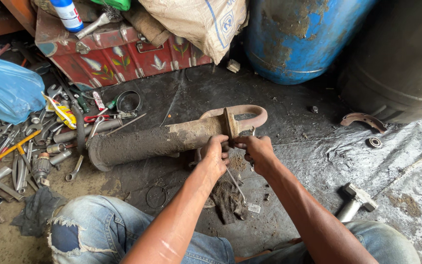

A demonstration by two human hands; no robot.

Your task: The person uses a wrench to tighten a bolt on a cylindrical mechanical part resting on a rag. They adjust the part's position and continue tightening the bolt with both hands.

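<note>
Both hands, left hand (216,149) and right hand (257,149), clench around the flange of a dirt-caked exhaust pipe (157,142), which looks heavy, rigid and gritty, best gripped along its thick body.

Exhaust pipe (147,142): rusty metal, mud-caked, rough, matt; floor sheet (328,151): black plastic, glossy (dusty); wrench (238,188): bare steel, smooth; rag (228,203): grimy cloth.

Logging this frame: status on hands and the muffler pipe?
Left hand and right hand both gripping at rusty flange of mud-caked exhaust pipe. Wrench hangs below left hand. Dirty rag beneath; hammer lies apart on the right.
</note>
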